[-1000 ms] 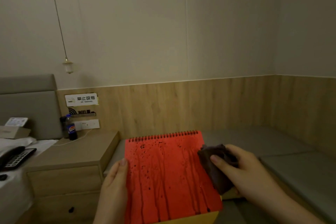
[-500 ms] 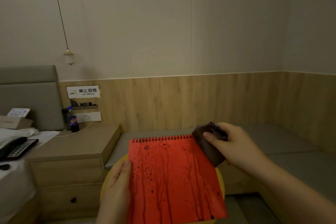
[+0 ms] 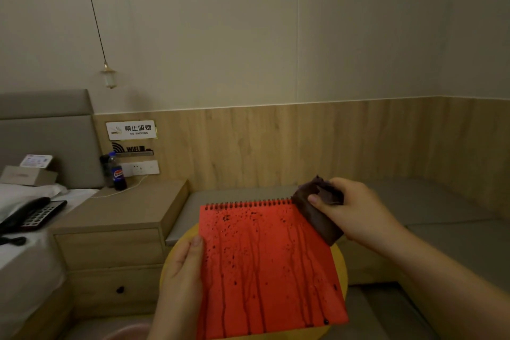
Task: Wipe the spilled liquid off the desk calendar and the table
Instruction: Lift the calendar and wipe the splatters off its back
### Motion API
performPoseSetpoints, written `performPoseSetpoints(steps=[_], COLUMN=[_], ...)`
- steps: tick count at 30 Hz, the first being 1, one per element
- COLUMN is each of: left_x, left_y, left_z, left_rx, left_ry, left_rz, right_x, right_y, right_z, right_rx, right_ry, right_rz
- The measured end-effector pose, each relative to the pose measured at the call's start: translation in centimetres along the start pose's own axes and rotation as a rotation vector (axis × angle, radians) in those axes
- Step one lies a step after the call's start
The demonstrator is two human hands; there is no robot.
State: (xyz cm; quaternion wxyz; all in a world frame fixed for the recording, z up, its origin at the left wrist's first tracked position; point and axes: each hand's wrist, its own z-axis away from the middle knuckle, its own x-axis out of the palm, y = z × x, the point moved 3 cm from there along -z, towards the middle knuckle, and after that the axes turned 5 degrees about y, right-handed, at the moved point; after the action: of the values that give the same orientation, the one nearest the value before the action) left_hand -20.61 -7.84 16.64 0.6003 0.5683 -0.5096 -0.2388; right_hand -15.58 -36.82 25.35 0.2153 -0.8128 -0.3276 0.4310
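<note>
A red spiral-bound desk calendar (image 3: pixel 265 262) is held upright and tilted, its face covered with dark drips and streaks of liquid. My left hand (image 3: pixel 180 273) grips its left edge with the thumb on the front. My right hand (image 3: pixel 356 212) holds a dark brown cloth (image 3: pixel 317 215) pressed against the calendar's top right corner, at the spiral. Behind and below the calendar shows the rim of a round yellow table (image 3: pixel 340 262), mostly hidden by it.
A wooden nightstand (image 3: pixel 121 218) with drawers stands at left, with a cola bottle (image 3: pixel 117 171) and a cable on it. A bed with a telephone (image 3: pixel 27 215) is at far left. A grey cushioned bench (image 3: pixel 441 210) runs along the wood-panelled wall.
My right hand with the cloth has moved up from the calendar's right edge to its top right corner. The view has tilted down, showing the yellow table.
</note>
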Motion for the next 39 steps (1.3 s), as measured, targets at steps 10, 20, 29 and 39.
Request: performPoseSetpoints(steps=[10, 20, 29, 39], left_x=[-0.6, -0.3, 0.1, 0.1], left_y=[-0.6, -0.3, -1.4, -2.0], left_z=[-0.7, -0.4, -1.2, -1.6], left_rx=[0.006, -0.090, -0.100, -0.130], left_ry=[-0.013, -0.034, -0.073, -0.045], left_rz=[-0.103, -0.061, -0.052, -0.018], right_x=[0.5, -0.2, 0.4, 1.4], right_y=[-0.6, -1.5, -0.7, -1.0], right_z=[-0.1, -0.5, -1.6, -2.1], right_rx=[-0.010, -0.030, -0.051, -0.094], right_ry=[-0.044, -0.082, -0.121, -0.180], right_rz=[0.059, 0.065, 0.097, 0.201])
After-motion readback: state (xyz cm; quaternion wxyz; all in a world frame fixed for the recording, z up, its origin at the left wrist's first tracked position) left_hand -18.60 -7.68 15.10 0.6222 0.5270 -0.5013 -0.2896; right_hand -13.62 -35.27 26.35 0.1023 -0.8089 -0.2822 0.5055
